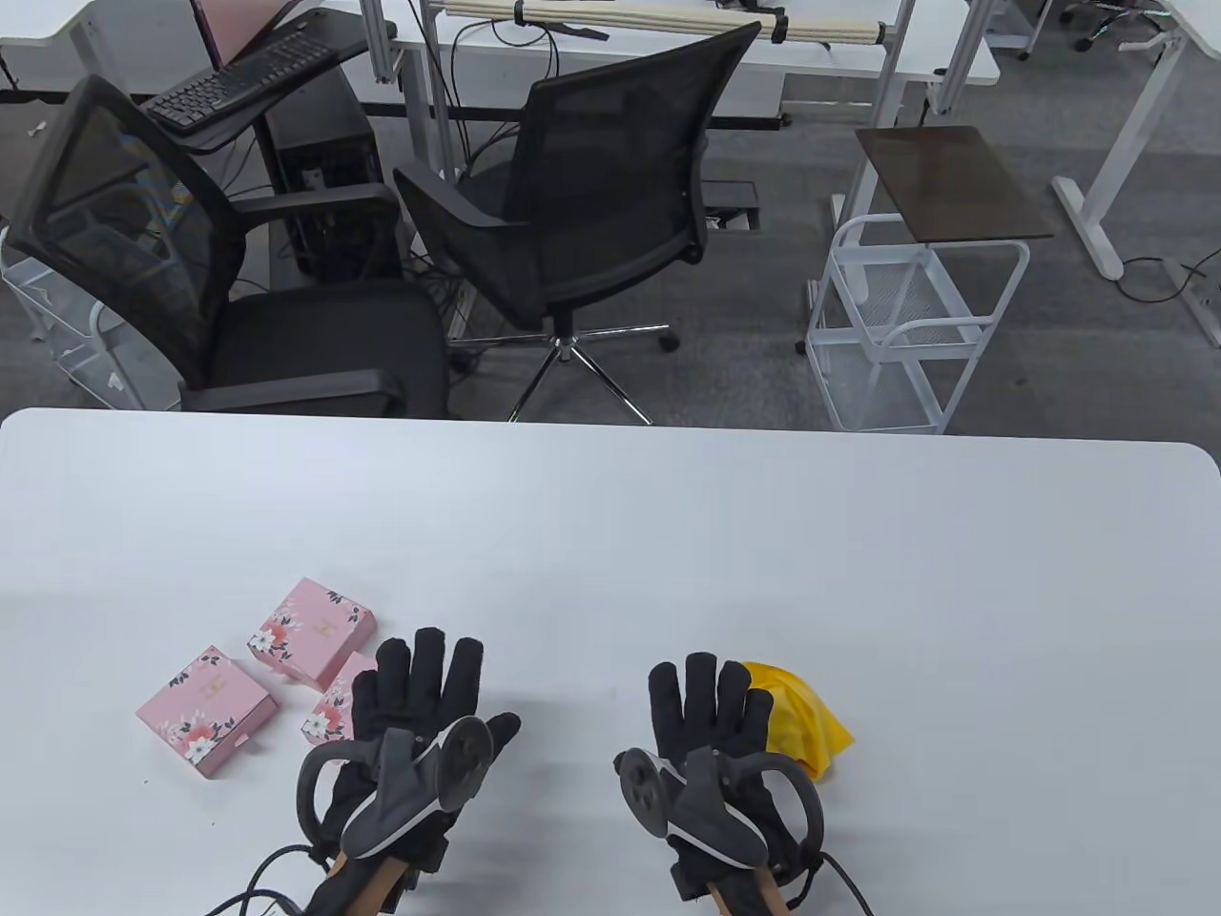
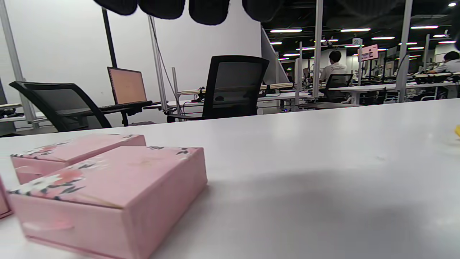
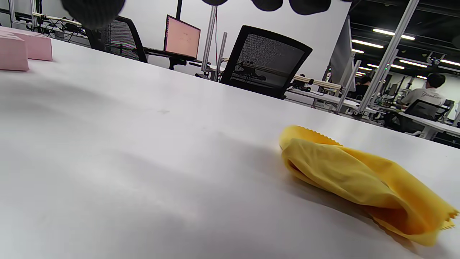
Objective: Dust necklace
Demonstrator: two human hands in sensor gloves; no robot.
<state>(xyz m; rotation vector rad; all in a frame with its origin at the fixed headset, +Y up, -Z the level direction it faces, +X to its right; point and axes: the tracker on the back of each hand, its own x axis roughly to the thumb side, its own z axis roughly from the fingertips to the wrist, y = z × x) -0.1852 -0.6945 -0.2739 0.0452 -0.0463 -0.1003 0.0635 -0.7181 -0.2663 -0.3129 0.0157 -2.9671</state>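
While both hands point(image 1: 572, 725) lie flat, fingers straight and holding nothing, I should pinch the yellow cloth point(image 1: 801, 718) right of my right hand point(image 1: 711, 730) first.

My fingers point(image 2: 161, 8) hang in at the top edge, straight and holding nothing. Below on the white worktop point(image 2: 305, 162) sit two pink flowered boxes point(image 2: 107, 194), one just behind the other. Beyond stand black chairs point(image 2: 233, 86) and a laptop point(image 2: 126, 85).
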